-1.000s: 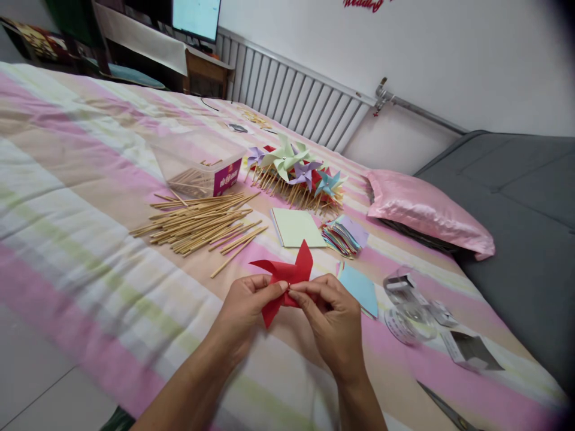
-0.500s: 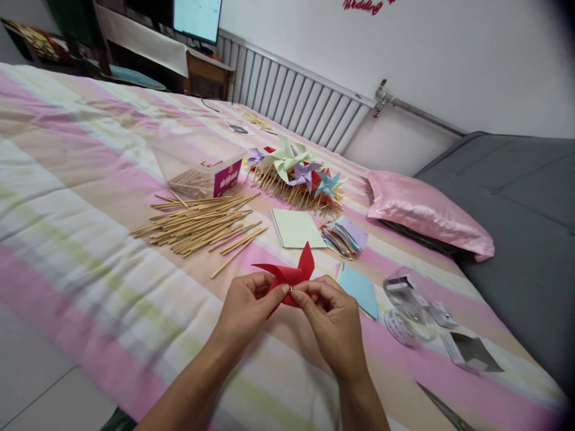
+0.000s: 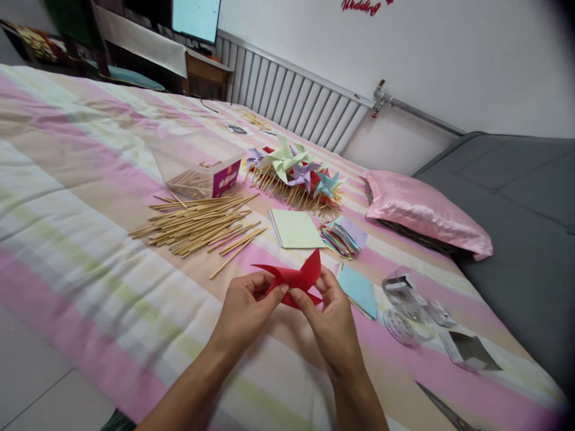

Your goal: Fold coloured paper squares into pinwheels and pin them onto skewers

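Red paper pinwheel (image 3: 294, 278) pinched between both hands

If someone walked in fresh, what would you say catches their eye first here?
First the red paper pinwheel, pinched at its centre between the left hand and right hand over the striped bedspread. Beyond it lie a heap of wooden sticks on the left and a row of finished pinwheels near the radiator.

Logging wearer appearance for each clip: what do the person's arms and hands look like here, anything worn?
Both forearms are bare up to the frame edge, no sleeves showing. The left hand and right hand are bare: no gloves, rings, watch or bracelets visible. Fingernails look short and unpainted.
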`<state>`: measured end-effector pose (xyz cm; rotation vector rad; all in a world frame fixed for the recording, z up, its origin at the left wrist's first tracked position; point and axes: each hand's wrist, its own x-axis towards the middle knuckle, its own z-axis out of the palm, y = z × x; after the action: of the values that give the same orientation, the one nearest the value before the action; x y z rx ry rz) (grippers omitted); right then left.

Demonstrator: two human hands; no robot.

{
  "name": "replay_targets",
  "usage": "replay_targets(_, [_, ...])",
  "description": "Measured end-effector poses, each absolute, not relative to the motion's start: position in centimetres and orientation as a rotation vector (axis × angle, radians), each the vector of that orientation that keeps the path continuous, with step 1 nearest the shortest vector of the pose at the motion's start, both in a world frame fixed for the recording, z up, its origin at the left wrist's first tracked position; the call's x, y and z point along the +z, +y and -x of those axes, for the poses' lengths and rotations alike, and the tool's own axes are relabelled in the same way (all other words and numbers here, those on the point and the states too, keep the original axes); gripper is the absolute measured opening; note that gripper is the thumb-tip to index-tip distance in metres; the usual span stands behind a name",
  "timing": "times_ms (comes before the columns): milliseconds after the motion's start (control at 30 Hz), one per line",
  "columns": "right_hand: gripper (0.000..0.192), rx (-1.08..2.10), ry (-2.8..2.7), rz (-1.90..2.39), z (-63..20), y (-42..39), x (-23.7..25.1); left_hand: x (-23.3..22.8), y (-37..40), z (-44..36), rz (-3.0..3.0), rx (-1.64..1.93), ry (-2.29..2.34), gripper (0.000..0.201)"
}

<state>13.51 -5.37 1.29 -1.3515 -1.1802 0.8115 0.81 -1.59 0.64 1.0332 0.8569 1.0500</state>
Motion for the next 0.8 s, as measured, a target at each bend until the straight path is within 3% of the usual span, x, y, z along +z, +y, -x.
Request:
replay_targets(167, [0.019, 0.962, -1.197, 1.288, -13.35, -5.57, 1.51, 0.44, -1.60, -0.74, -1.087, 1.029, 0.843, 0.016])
replay_targets(800, [0.017, 0.720, -1.275, 1.474, -13.84, -5.53, 1.11, 0.33, -1.71, -1.06, -1.149, 0.985, 0.807, 0.014])
